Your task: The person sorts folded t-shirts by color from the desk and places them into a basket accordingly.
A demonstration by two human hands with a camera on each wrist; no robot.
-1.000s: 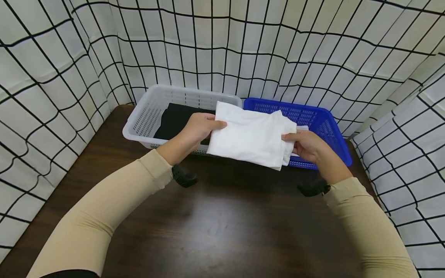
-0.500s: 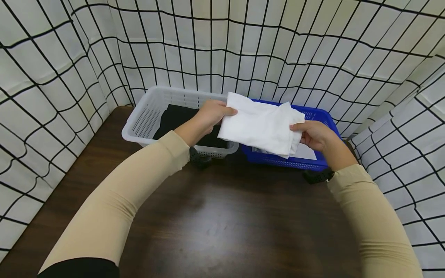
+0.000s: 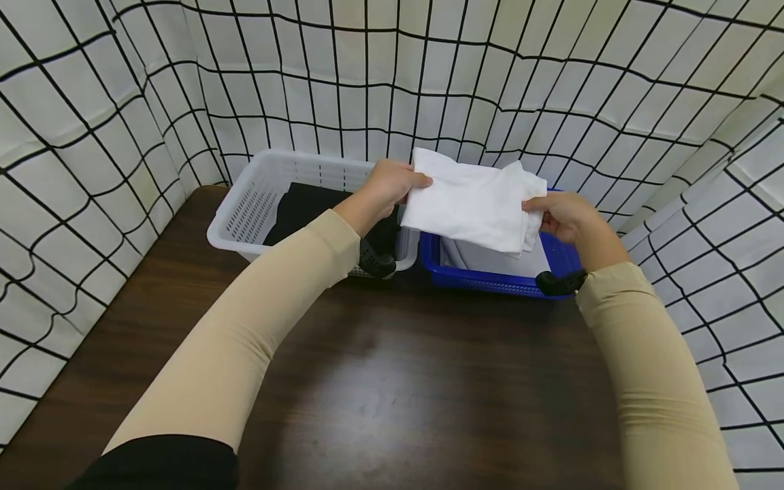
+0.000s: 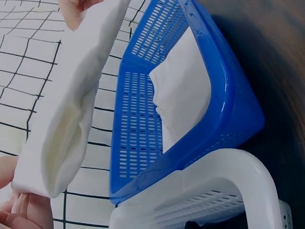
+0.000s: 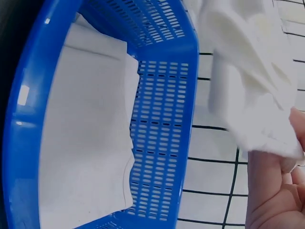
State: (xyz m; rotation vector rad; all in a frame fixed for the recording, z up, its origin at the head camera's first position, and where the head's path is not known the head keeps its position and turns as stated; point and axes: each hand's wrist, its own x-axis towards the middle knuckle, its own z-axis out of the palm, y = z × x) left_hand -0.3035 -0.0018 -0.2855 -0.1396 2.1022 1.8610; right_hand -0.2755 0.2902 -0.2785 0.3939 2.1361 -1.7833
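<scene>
A folded white cloth (image 3: pixel 474 204) is held up between both hands, above the blue basket (image 3: pixel 484 279). My left hand (image 3: pixel 392 185) pinches its left edge, thumb on top. At the opposite edge my right hand (image 3: pixel 563 216) grips it between thumb and fingers. In the left wrist view the folded layers of the white cloth (image 4: pixel 71 109) open toward the camera. Below it, inside the blue basket, lies another folded white cloth (image 5: pixel 90 129), partly hidden by the held one in the head view.
A white basket (image 3: pixel 241 221) stands left of the blue one, holding folded black cloth (image 3: pixel 306 211). Both baskets sit near the back of a dark wooden table (image 3: pixel 380 381). Black-gridded white curtain (image 3: pixel 367 82) surrounds the table at the back and sides.
Both hands have carried the white cloth to the right and farther back, from between the two baskets to over the blue one. The white cloth inside the blue basket now shows more.
</scene>
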